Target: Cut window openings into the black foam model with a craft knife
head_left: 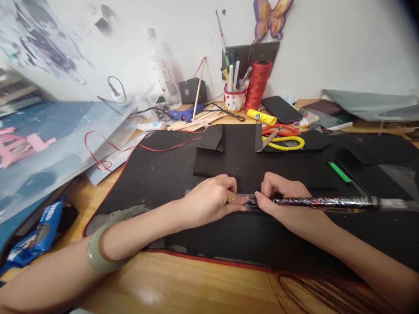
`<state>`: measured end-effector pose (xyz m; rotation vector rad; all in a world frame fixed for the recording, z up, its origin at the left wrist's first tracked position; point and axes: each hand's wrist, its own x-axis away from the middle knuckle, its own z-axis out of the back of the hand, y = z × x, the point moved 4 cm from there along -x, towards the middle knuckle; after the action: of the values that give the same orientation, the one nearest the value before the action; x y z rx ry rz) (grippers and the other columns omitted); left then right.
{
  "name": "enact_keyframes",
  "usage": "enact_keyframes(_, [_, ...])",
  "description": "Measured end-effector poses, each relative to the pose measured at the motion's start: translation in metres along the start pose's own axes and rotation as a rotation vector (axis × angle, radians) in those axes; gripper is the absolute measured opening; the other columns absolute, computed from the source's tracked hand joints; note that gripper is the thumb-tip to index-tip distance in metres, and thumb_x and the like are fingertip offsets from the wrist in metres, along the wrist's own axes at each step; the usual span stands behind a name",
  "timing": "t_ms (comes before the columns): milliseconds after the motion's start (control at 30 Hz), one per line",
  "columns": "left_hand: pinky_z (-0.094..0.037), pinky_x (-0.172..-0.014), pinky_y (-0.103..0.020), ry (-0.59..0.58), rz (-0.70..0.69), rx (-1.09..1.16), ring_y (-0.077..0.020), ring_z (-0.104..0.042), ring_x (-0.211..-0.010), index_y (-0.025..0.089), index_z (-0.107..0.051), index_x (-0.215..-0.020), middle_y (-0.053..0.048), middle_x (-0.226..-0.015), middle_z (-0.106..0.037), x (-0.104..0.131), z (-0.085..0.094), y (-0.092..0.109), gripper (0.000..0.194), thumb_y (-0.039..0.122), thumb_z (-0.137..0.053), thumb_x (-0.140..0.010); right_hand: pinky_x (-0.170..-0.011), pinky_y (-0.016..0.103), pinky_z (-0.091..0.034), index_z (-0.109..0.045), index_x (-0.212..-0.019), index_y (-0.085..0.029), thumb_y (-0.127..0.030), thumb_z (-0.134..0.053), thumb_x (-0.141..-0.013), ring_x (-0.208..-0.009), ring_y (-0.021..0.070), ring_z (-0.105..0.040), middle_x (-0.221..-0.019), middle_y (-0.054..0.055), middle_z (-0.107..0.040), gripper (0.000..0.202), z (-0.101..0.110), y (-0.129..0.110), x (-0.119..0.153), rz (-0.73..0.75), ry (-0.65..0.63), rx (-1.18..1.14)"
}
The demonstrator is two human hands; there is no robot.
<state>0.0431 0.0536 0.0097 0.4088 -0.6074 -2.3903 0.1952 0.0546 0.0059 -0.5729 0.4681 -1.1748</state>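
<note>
My left hand (218, 194), fingers bent and pressed together, bears down on a clear strip like a ruler (190, 192) that lies across the black card. My right hand (288, 194) is closed, thumb against fingers, around a long pen-like tool (327, 202). Its dark patterned barrel runs back over the right wrist to a clear end. A small dark tip shows between both hands, over the strip; whether it is a nib or a blade I cannot tell. Folded black card (212, 161) lies just beyond my hands.
A black mat (131, 183) covers the wooden desk (157, 288). Behind stand a pen cup (235, 99), red thread spool (258, 85) and bottle (165, 76). Yellow-handled scissors (288, 143), a glue stick (262, 117), glue gun (183, 114), wooden sticks (196, 120) and phone (282, 109) lie nearby.
</note>
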Motion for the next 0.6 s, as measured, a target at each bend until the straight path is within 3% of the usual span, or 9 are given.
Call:
enact_keyframes(267, [-0.039, -0.06, -0.021, 0.026, -0.014, -0.004, -0.0109, -0.048, -0.069, 0.017, -0.067, -0.092, -0.002, -0.074, -0.05, 0.0005, -0.0002, 0.0005, 0.02, 0.03, -0.055, -0.082, -0.044, 0.021, -0.03, -0.027, -0.057, -0.021, -0.013, -0.046, -0.068, -0.047, 0.0075, -0.036, -0.054, -0.005, -0.042, 0.024, 0.0052, -0.0027, 0.002, 0.046, 0.075, 0.029])
enact_keyframes(600, [-0.04, -0.061, -0.021, 0.028, -0.034, -0.025, -0.0112, -0.048, -0.07, 0.016, -0.067, -0.093, -0.003, -0.075, -0.05, 0.0011, -0.0009, 0.0002, 0.023, 0.031, -0.053, -0.084, -0.043, 0.022, -0.028, -0.027, -0.056, -0.02, -0.009, -0.047, -0.066, -0.047, 0.0074, -0.033, -0.053, -0.005, -0.039, 0.025, 0.0074, -0.0005, 0.0022, 0.07, 0.072, 0.003])
